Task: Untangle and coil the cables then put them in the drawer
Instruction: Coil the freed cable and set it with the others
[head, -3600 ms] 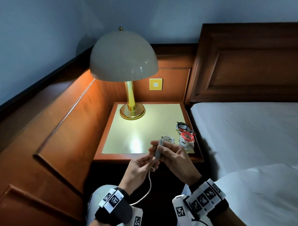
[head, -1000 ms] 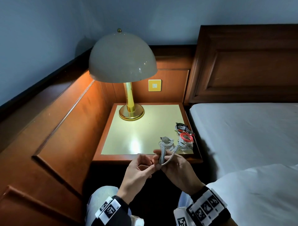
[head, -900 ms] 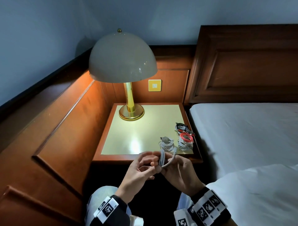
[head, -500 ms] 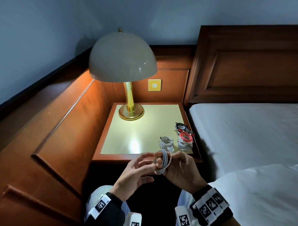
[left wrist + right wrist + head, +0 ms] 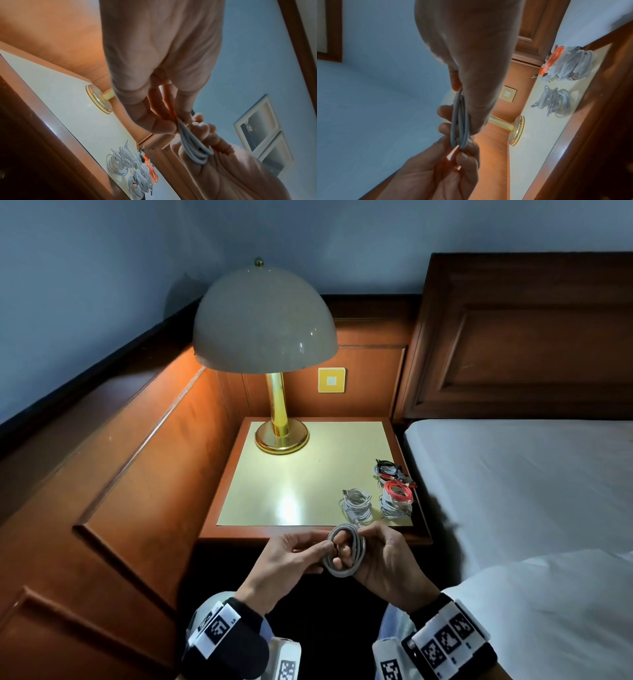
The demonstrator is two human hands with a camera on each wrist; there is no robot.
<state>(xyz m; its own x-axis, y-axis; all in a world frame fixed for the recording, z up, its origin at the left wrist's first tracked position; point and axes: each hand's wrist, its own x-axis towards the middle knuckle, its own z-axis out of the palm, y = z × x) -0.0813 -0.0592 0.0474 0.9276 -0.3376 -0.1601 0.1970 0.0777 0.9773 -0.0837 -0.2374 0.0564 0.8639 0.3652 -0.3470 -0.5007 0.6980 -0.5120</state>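
Your left hand (image 5: 287, 558) and right hand (image 5: 383, 559) both pinch the springy, light grey coiled cable (image 5: 344, 553) at lower centre of the frame, so grip across all loops together or they will likely spring apart.

The head view looks forward and down from above at the table (image 5: 301, 474) in the corner, with both hands near the lower edge. Each wrist view sits very close behind its own hand, tilted, looking upward past the fingers. All three share the lamp (image 5: 281, 436) base and the cables (image 5: 356, 505) on the table.
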